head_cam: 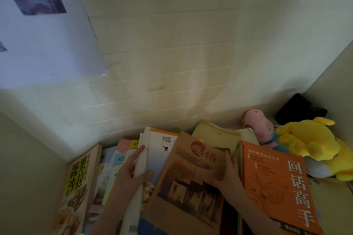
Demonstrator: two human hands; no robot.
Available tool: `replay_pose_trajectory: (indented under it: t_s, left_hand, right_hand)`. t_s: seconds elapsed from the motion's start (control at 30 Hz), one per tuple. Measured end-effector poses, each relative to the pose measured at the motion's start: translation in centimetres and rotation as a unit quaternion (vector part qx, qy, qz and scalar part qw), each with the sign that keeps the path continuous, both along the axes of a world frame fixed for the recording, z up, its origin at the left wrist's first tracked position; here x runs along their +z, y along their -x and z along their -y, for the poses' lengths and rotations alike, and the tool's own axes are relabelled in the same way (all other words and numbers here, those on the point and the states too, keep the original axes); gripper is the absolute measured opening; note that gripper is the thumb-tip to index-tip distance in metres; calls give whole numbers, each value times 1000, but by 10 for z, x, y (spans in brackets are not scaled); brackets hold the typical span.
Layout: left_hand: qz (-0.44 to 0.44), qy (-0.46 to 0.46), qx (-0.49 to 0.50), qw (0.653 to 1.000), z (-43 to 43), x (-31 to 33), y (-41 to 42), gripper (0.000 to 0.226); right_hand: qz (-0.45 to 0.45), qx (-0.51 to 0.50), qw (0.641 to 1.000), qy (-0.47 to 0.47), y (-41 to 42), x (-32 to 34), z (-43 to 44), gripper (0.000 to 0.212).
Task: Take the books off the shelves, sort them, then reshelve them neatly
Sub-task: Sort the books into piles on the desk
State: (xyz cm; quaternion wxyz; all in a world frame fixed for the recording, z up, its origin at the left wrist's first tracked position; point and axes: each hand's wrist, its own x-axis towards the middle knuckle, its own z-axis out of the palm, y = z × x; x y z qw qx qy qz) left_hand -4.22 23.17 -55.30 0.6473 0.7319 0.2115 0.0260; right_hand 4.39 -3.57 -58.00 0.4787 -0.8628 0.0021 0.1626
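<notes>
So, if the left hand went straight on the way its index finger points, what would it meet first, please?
The left hand grips the white book, index finger lying along its edge toward the back. Beyond that book's top, probably the pale wall first, though depth is unclear.

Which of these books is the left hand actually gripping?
The white book with the orange top strip and QR code. The left hand wraps round its spine, while the right hand holds the edge of the brown book beside it.
</notes>
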Motion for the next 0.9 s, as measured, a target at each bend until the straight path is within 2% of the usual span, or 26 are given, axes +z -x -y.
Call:
replay_pose_trajectory:
  t_s: [0.1, 0.3, 0.5, 0.7, 0.8, 0.9]
  left_hand:
    - [15, -31, 29, 999, -9, 8, 3, 66]
    - [-14, -29, 28, 999, -23, 11, 13, 59]
    - [-15, 60, 56, 997, -21, 9, 18, 50]
    - [11, 112, 55, 992, -20, 16, 22, 49]
    - [4, 54, 53, 997, -19, 11, 19, 49]
    - [-28, -149, 12, 988, -16, -2, 13, 50]
  right_hand:
    - [-7, 26, 999, -36, 4, -3, 3, 117]
    - [2, 76, 997, 10, 3, -3, 9, 105]
    - [12, 105, 994, 34, 3, 0, 11, 97]
    - [0, 55, 998, 14, 7, 3, 8, 101]
    - [2, 43, 999, 9, 8, 2, 6, 100]
    - [-4, 52, 999, 12, 10, 1, 3, 99]
